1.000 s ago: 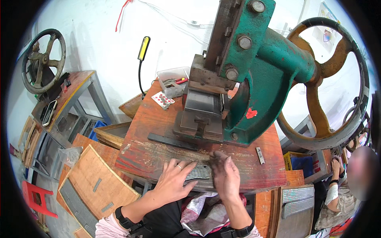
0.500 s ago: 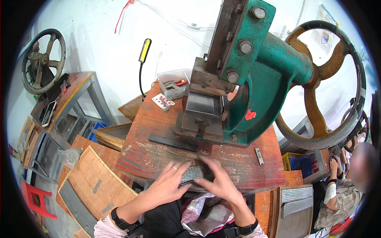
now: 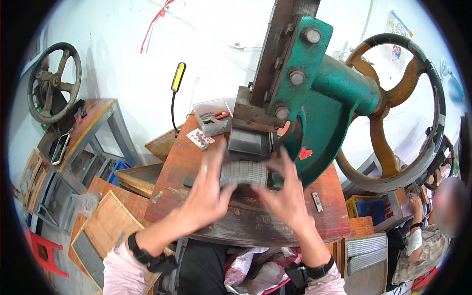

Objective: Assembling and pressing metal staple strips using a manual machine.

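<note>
Between my two hands is a curved block of thin grey ridged strips [image 3: 244, 173], lying side by side, just in front of the press's lower jaw. My left hand [image 3: 204, 196] closes on its left end. At the right end my right hand [image 3: 287, 199] presses with thumb and fingers; both hands are slightly blurred. Behind the block stands a green hand press [image 3: 317, 118] with a dark steel ram and a smooth metal plate [image 3: 248, 141]. A dark flat bar [image 3: 189, 182] on the table is mostly hidden behind my left hand.
The worn red-brown table [image 3: 169, 201] carries a clear plastic bin [image 3: 210, 123], a playing card [image 3: 200, 139] and a small metal piece [image 3: 317, 202]. A large handwheel [image 3: 381, 142] juts out at right. Trays of grey strips [image 3: 366, 246] flank me; a co-worker's arm [image 3: 417, 221] is at far right.
My hands have moved away from me, from the table's front edge to the press, with the block of strips between them. The view has shifted slightly.
</note>
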`<action>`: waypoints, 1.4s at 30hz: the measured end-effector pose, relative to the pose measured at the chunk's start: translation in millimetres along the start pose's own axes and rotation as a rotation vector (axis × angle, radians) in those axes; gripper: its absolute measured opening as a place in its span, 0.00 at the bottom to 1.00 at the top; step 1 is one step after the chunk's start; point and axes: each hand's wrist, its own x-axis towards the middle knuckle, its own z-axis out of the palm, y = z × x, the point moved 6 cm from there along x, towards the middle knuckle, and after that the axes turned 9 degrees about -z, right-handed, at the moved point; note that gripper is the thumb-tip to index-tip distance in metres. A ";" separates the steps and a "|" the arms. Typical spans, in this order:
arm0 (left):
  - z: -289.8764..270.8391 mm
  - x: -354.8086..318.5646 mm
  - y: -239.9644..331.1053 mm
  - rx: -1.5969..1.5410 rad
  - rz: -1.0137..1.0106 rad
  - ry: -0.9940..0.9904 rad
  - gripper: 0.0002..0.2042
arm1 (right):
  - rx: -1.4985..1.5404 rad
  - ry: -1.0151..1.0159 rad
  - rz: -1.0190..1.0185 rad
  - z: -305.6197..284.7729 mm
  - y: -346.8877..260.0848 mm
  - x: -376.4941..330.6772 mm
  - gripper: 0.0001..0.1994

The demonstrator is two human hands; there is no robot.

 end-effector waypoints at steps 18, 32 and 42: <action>19.2 21.5 -93.0 0.073 -0.338 -0.414 0.19 | -0.094 0.204 0.200 6.4 67.4 68.3 0.36; -2.5 62.5 -30.4 0.406 0.116 0.030 0.15 | -0.014 0.196 0.023 -16.0 27.0 29.8 0.31; 21.7 82.2 -63.3 0.514 -0.332 -0.170 0.25 | -0.667 0.293 -0.354 -162.1 -56.9 5.8 0.23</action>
